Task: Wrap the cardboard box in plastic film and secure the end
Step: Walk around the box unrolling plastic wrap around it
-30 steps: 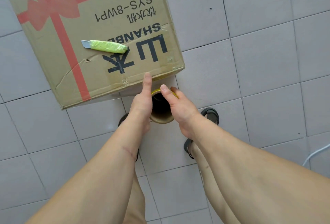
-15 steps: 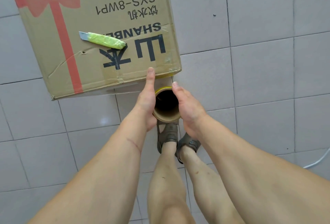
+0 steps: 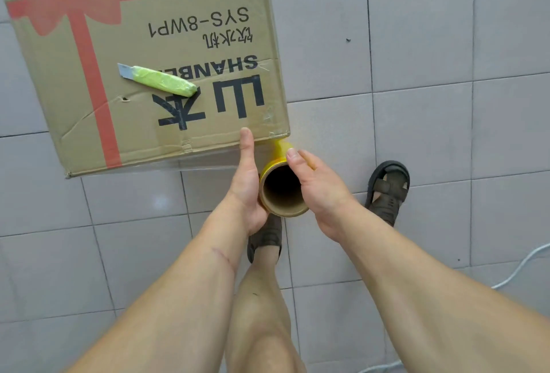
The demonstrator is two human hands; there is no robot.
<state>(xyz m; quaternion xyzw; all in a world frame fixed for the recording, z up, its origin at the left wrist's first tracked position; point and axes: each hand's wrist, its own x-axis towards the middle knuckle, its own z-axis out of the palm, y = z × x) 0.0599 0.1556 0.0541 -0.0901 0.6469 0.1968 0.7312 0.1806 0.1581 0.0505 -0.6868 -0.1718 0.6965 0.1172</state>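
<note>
On the top face of the cardboard box (image 3: pixel 154 54), upside down from where we stand, we read "SYS-8WP1" in thin black letters, below it "SHANBE…" in bold with its end hidden under a green utility knife (image 3: pixel 159 80), and large Chinese characters.

A green utility knife (image 3: pixel 157 80) is lying above grey floor tiles (image 3: pixel 416 104); brown sandals (image 3: pixel 388 188) and a white cable (image 3: pixel 520 268) are sitting on them.

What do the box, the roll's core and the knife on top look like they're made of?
Box: matte brown corrugated cardboard, creased and punctured, printed red and black. Roll's core: thick brown paperboard tube, going by its dull rim; yellowish glossy film is wound on it. Knife: lime-green handle, probably plastic, with a grey, metal-looking blade tip.
</note>
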